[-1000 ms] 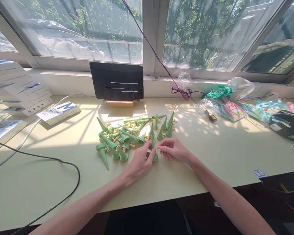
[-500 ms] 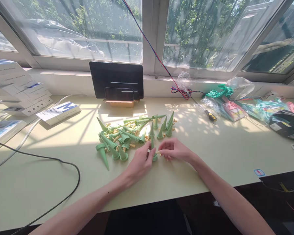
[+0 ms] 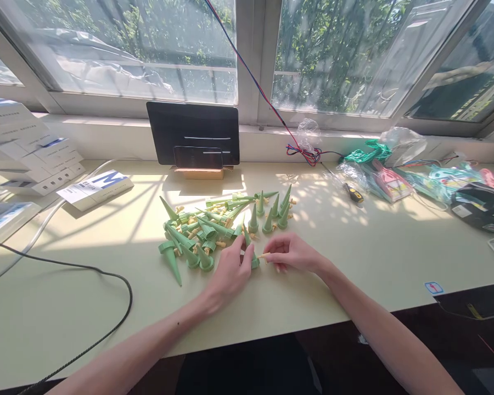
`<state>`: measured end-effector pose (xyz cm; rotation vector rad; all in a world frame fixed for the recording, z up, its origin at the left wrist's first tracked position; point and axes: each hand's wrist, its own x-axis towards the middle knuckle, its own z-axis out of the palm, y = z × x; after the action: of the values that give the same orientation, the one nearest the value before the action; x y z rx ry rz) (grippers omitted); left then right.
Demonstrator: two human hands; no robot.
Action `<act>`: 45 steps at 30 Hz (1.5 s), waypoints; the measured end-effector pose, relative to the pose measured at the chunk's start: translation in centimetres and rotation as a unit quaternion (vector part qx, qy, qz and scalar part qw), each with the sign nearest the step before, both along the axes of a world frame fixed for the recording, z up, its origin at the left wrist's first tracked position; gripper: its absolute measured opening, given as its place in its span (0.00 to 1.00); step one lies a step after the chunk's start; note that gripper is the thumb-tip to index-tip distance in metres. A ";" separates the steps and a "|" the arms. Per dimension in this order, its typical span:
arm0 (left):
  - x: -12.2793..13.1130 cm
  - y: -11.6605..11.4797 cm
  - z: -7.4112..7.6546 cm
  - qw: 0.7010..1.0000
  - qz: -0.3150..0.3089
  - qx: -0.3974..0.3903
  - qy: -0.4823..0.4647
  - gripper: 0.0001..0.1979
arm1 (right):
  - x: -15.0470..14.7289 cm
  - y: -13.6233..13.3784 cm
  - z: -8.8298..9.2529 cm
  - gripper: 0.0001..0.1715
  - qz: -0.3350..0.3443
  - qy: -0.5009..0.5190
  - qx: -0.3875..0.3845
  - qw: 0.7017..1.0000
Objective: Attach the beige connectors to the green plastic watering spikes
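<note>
on the sunlit surface [image 3: 379, 247], the left hand [image 3: 231, 269] grips a tilted green spike [image 3: 255, 263] beside the pile [image 3: 208, 231]; the right hand [image 3: 288, 254] pinches a yellow piece [image 3: 264, 255] near its base. keep the spike steady.

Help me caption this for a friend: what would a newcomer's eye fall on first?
Probably the green cones heaped on the table, several upright at the right. At the near side, the left hand holds a tilted cone, the right hand a yellow peg. Behind stands a black screen.
</note>
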<state>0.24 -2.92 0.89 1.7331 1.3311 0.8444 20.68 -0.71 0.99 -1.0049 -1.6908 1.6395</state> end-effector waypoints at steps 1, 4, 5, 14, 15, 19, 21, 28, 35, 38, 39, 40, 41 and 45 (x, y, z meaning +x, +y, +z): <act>0.0 0.0 0.0 1.000 0.004 -0.002 -0.005 0.14 | 0.0 0.0 0.0 0.19 -0.003 -0.003 0.002 1.000; 0.0 0.1 -0.1 1.000 0.010 -0.008 -0.013 0.16 | 0.0 0.0 -0.1 0.18 -0.011 -0.011 0.005 1.000; -0.1 0.1 -0.2 1.000 0.012 -0.010 -0.016 0.16 | 0.0 0.0 -0.1 0.18 -0.014 -0.012 0.004 1.000; 0.0 0.5 0.1 0.998 0.017 -0.036 -0.040 0.15 | -0.2 -0.1 0.3 0.18 -0.051 -0.014 0.013 0.998; 0.0 0.5 0.2 0.998 0.016 -0.045 -0.047 0.14 | -0.2 -0.1 0.3 0.18 -0.054 -0.011 0.012 0.998; 0.1 0.5 0.4 0.995 0.014 -0.069 -0.066 0.13 | -0.3 -0.1 0.3 0.17 -0.054 -0.003 0.012 0.998; 0.1 0.6 0.4 0.995 0.015 -0.069 -0.065 0.13 | -0.3 -0.1 0.3 0.16 -0.054 0.000 0.015 0.998; -0.1 0.6 0.3 0.995 0.006 -0.070 -0.074 0.13 | -0.4 -0.1 0.2 0.17 -0.070 0.004 0.029 0.997; -0.1 0.4 0.8 0.989 0.001 -0.103 -0.109 0.18 | -0.3 -0.1 0.4 0.15 -0.081 0.010 0.037 0.996; -0.1 0.4 1.0 0.984 0.002 -0.118 -0.131 0.19 | -0.2 -0.2 0.4 0.14 -0.080 0.016 0.040 0.996; -0.1 0.5 1.1 0.982 0.002 -0.127 -0.140 0.20 | -0.2 -0.2 0.4 0.14 -0.078 0.019 0.040 0.996; -0.1 0.5 1.1 0.980 0.002 -0.135 -0.149 0.20 | -0.2 -0.1 0.5 0.13 -0.078 0.021 0.039 0.996; -0.1 0.5 1.1 0.978 0.001 -0.142 -0.154 0.20 | -0.2 -0.1 0.5 0.13 -0.078 0.024 0.037 0.996; -0.1 0.8 0.9 0.973 0.004 -0.163 -0.161 0.21 | -0.3 -0.2 0.7 0.12 -0.078 0.037 0.029 0.996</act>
<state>0.19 -2.17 1.83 1.2763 1.1815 0.8196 20.40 -0.87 1.64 -1.0096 -1.5610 1.4999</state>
